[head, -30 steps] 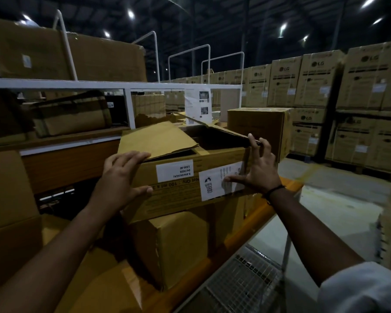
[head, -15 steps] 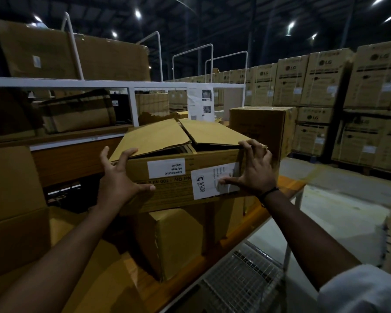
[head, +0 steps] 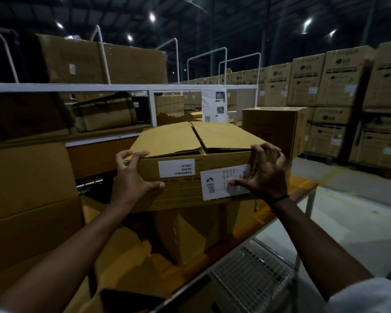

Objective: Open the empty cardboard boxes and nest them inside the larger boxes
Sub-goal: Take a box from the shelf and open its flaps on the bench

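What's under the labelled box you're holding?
A plain cardboard box on the orange shelf stands below the labelled box. Its top is covered, so whether they touch cannot be seen.

A warehouse: stacked LG cartons [head: 339, 86], white metal racking [head: 122, 87], high ceiling lights [head: 152, 17].

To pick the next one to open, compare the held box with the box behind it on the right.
The left hand and right hand grip the held box; the rear box stands untouched. The held box's flaps lie loose, gapped; the rear box's top looks closed. The held box bears white labels; the rear box shows none. Both are brown cardboard.
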Available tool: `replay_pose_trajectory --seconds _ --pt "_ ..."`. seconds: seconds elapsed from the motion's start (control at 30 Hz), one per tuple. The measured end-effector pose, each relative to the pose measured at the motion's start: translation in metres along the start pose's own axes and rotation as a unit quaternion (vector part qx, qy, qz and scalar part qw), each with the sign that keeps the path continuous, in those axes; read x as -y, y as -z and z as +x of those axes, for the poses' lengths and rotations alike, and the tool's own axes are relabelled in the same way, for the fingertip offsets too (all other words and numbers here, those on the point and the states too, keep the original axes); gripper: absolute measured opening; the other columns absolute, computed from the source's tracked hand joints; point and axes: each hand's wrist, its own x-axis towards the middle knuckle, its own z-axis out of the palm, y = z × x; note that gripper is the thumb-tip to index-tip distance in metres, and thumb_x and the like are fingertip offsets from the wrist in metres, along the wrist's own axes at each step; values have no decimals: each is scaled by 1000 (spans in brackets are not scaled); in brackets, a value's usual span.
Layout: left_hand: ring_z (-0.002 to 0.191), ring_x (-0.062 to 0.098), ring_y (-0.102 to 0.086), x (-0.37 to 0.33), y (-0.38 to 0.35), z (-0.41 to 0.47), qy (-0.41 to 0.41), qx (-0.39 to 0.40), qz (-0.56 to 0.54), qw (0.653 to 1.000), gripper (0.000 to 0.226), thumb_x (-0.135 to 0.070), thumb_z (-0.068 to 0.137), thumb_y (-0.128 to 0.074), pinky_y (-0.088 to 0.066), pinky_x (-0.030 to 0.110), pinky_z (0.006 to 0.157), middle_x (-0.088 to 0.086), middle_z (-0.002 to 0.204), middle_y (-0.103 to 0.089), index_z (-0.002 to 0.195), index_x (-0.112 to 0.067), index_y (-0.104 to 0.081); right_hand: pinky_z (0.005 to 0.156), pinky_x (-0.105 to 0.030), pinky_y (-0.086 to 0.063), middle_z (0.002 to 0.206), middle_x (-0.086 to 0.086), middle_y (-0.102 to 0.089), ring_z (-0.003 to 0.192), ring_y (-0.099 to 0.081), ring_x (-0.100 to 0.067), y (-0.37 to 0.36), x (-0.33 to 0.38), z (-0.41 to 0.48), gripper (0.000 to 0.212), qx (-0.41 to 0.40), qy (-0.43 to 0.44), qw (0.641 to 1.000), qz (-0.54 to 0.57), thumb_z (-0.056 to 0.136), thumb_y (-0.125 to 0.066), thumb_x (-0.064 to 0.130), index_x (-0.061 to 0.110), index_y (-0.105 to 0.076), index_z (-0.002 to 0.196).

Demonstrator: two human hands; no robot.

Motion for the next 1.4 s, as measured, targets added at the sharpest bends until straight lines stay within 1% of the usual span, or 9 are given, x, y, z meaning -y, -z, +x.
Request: replay_pose_trajectory --seconds 0.23,0.37,0.47,0.6,0.77,0.9,1.0,1.17,1.4 --pt "137 34 -39 9 57 -32 -12 -20 -3 1000 98 -32 51 -101 -52 56 100 8 150 -29 138 -31 -55 92 -52 -43 142 -17 -42 121 -42 -43 32 49 -16 120 5 4 1000 -8 57 -53 101 16 -49 142" --pt "135 31 -40 19 102 -53 -22 -34 -9 999 97 -32 50 -102 -50 51 104 8 147 -31 136 -29 -57 94 -52 -42 142 -16 -41 123 -43 -41 44 86 -32 118 0 11 1000 -3 57 -58 99 16 -49 142" --pt "135 30 -40 32 142 -72 -22 -45 -2 999 96 -30 48 -103 -48 45 104 8 147 -32 134 -27 -59 99 -52 -40 144 -12 -37 127 -39 -41 54 125 -49 115 14 1 999 29 55 -69 92 22 -45 143" --pt "134 29 -39 57 200 -103 -11 -60 23 998 98 -30 46 -103 -46 42 104 10 146 -34 134 -26 -61 103 -58 -38 145 -13 -37 128 -40 -43 64 182 -72 114 17 31 998 60 57 -74 87 19 -45 144" --pt "119 12 -37 90 270 -149 37 -77 51 995 97 -29 40 -105 -46 41 106 7 141 -35 127 -26 -63 103 -64 -38 146 -9 -34 130 -36 -45 63 255 -96 118 62 36 992 102 52 -74 90 22 -44 144" --pt "124 21 -44 113 315 -186 70 -96 73 990 97 -30 40 -104 -49 51 104 4 141 -33 127 -29 -61 97 -58 -44 147 -11 -35 127 -38 -46 59 307 -110 118 84 59 986 130 51 -77 86 23 -43 145" --pt "125 23 -45 122 352 -206 86 -106 100 986 96 -29 44 -104 -49 47 104 5 143 -34 130 -29 -60 96 -54 -44 147 -12 -34 127 -39 -45 55 344 -118 117 88 78 982 149 53 -76 86 22 -42 146" --pt "123 26 -52 135 404 -236 97 -118 155 976 97 -36 47 -103 -54 45 99 1 144 -32 132 -34 -57 99 -58 -44 150 -12 -31 133 -35 -44 41 397 -135 117 110 84 970 200 54 -72 89 24 -40 147" --pt "119 28 -56 160 433 -280 149 -116 195 962 99 -37 47 -103 -57 47 92 1 144 -32 134 -34 -56 91 -65 -49 149 -10 -29 133 -31 -45 20 443 -166 117 157 93 959 219 53 -66 91 26 -40 147"
